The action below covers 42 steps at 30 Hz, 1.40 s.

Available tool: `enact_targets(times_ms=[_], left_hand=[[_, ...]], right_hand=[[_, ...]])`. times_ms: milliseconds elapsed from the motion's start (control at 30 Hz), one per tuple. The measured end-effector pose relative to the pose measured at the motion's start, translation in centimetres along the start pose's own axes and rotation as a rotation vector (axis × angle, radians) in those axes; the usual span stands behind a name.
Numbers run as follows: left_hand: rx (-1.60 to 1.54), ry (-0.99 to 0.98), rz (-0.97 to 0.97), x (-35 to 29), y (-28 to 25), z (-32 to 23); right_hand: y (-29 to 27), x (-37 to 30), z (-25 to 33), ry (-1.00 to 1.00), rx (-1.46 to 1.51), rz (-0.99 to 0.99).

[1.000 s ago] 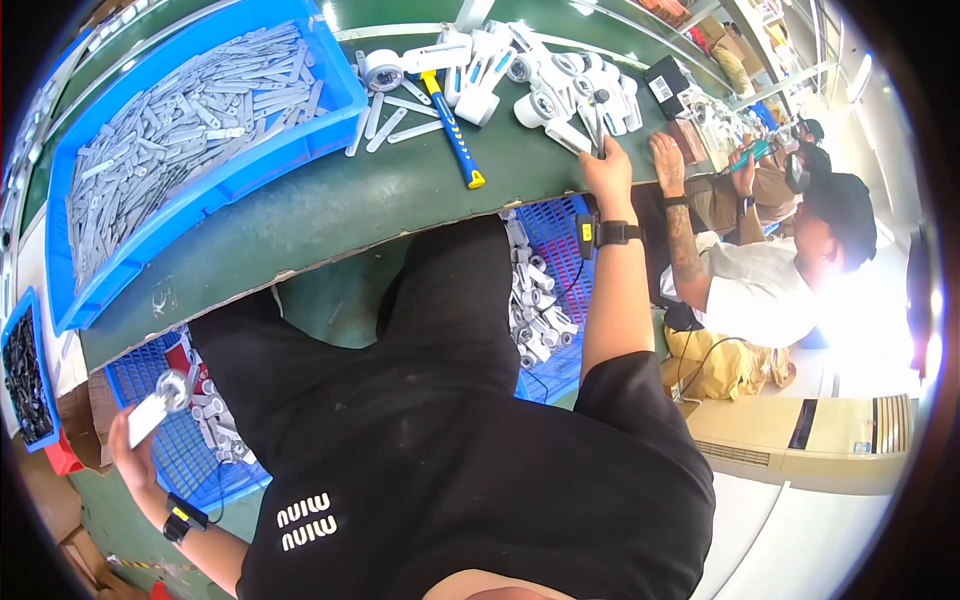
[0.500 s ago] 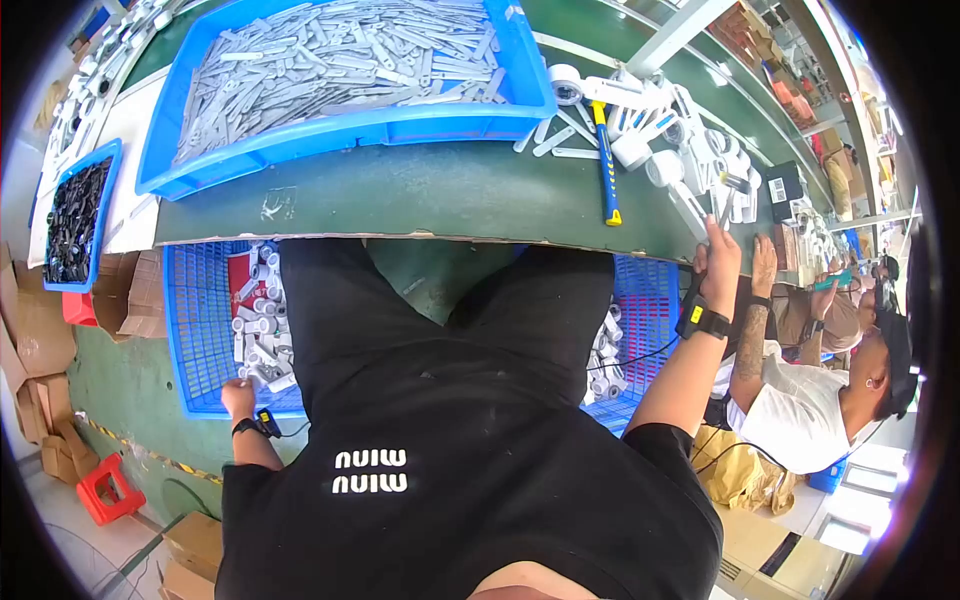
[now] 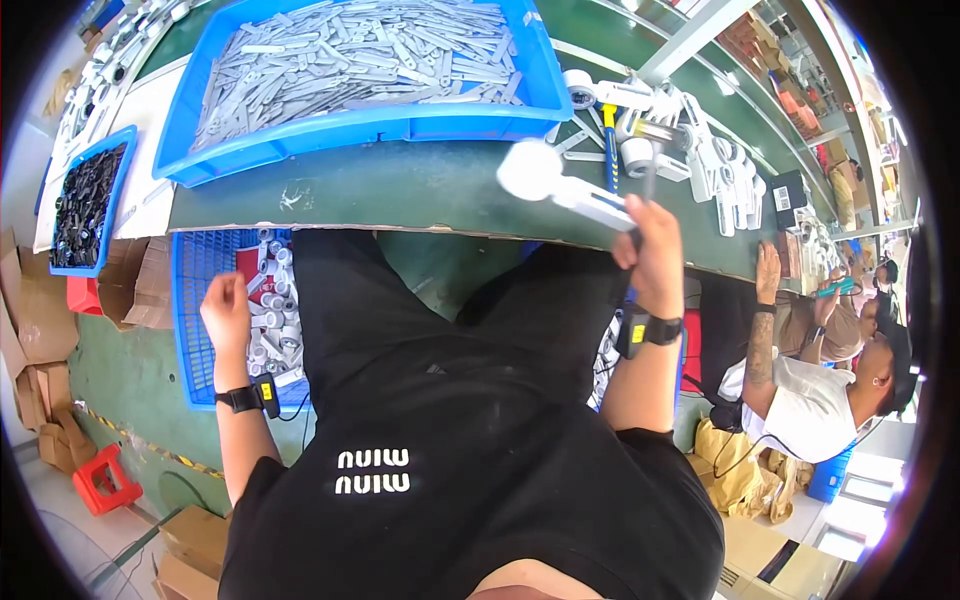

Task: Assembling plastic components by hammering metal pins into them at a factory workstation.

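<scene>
My right hand (image 3: 655,250) is closed over the table's front edge. A white part with a round head and a flat handle (image 3: 592,203) juts out of it to the left, blurred by motion. A thin, dark-shafted tool (image 3: 651,168) rises from the same fist, its head smeared. My left hand (image 3: 227,305) is curled closed, raised over the left side of a blue basket (image 3: 195,345); whatever its fingers may hold is hidden. White round-headed parts (image 3: 275,335) lie heaped in that basket beside my leg.
A large blue bin (image 3: 385,128) of flat grey strips stands on the green table (image 3: 400,195). A blue-and-yellow-handled hammer (image 3: 611,150) lies by piled white parts (image 3: 735,185). Left is a blue tray (image 3: 125,170) of black pieces. A co-worker (image 3: 815,400) sits at right.
My right hand has moved left from the pile, bringing a white part and the tool with it. My left hand has risen from the basket's near edge toward the table.
</scene>
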<state>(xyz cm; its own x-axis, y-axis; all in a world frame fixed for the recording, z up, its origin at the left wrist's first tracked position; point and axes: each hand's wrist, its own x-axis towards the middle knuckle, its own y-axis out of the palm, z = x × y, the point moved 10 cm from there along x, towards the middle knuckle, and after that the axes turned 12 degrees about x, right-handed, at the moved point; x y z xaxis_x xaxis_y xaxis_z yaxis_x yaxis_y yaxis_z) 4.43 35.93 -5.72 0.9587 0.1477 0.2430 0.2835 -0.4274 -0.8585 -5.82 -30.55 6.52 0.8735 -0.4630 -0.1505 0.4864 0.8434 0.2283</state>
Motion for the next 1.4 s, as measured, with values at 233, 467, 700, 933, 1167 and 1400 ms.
enact_targets(times_ms=[233,467,700,933,1167,1400], left_hand=[[-0.345,0.836,-0.152,-2.1,-6.9,-31.4],[-0.185,0.940,-0.172,-4.4,0.0,-41.3],[-0.081,0.985,-0.059,-3.2,3.7,-42.0],[-0.118,1.035,-0.078,-3.4,3.5,-42.7],[0.082,1.063,-0.003,-3.8,5.6,-44.0],[-0.029,1.048,0.101,-3.4,5.4,-44.2]], right_hand=[[9.9,1.8,-6.7,0.172,-0.193,0.322],[10.7,2.1,-5.5,-0.225,-0.471,0.228],[10.8,0.8,-5.0,-0.357,-0.396,0.354],[10.9,0.8,-5.0,-0.323,-0.403,0.398],[10.8,0.9,-5.5,-0.297,-0.332,0.413],[10.1,1.1,-5.0,-0.266,-0.247,0.397]])
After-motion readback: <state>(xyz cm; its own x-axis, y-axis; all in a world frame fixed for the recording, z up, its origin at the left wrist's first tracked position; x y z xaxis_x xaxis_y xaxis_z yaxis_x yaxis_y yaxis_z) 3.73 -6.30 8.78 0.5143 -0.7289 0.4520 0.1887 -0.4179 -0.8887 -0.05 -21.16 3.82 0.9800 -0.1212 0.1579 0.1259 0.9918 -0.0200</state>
